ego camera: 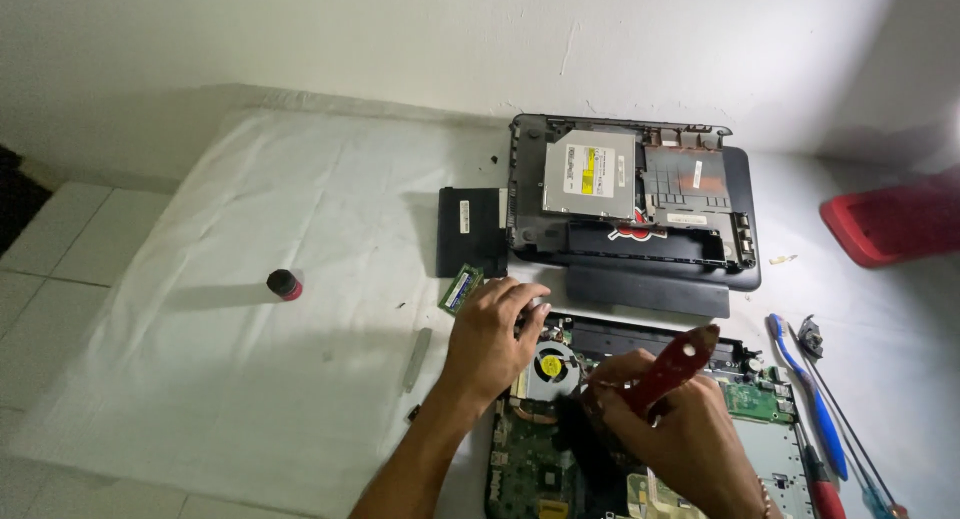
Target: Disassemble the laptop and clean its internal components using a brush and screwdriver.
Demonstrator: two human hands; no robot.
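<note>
Two bare hands are working over an opened laptop motherboard [640, 449] that is lying at the near edge of a white cloth [230, 309] spread on the floor. The left hand [492, 339] is resting palm down at the board's upper left corner, its fingers curled onto the edge just beside the round cooling fan [553, 369]; whether the grip is pinching anything there cannot be told. The right hand [672, 439] is clenching the red handle of a tool [672, 367], its grip closed around the lower part while the upper end is pointing up and to the right above the board.

Just above the left hand, a small green memory module [461, 288] is lying on the cloth, touching the lower corner of a flat black cover panel [470, 231]. Beyond them, the black laptop base shell [640, 199] is sitting upside down with a silver optical drive [590, 174] in it, and a long black battery [648, 291] is lying along its near side. Well to the left, a small dark bottle with a red base [285, 284] is standing alone. To the right of the board, a blue-handled tool [815, 404] and thin screwdrivers [845, 429] are lying side by side, and a red tray [890, 224] is sitting farther off near the wall.
</note>
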